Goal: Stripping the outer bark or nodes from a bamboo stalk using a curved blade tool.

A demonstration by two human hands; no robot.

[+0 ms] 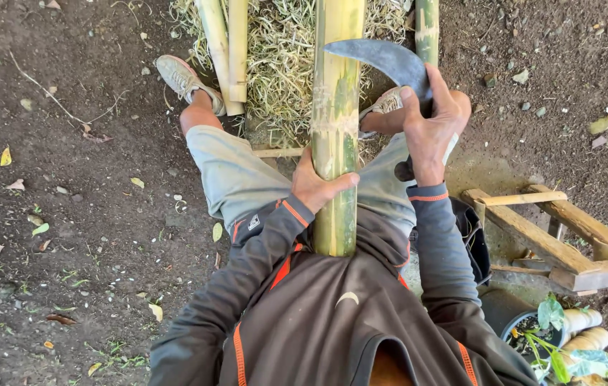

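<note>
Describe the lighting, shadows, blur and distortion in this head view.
Head view: soft, even shade, no hard shadows or glare; the bamboo pole, left hand and right hand gripping the curved blade look sharp; wide-angle stretch toward the edges, so the wooden frame and potted plant look slightly skewed.

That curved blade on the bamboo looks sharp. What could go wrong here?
1. The curved blade in the right hand rests against the bamboo pole just above the left hand; a slip downward could cut its fingers.
2. The pole lies between the legs, so a glancing stroke might hit a knee.
3. The left hand alone steadies the pole; it could roll mid-cut.
</note>
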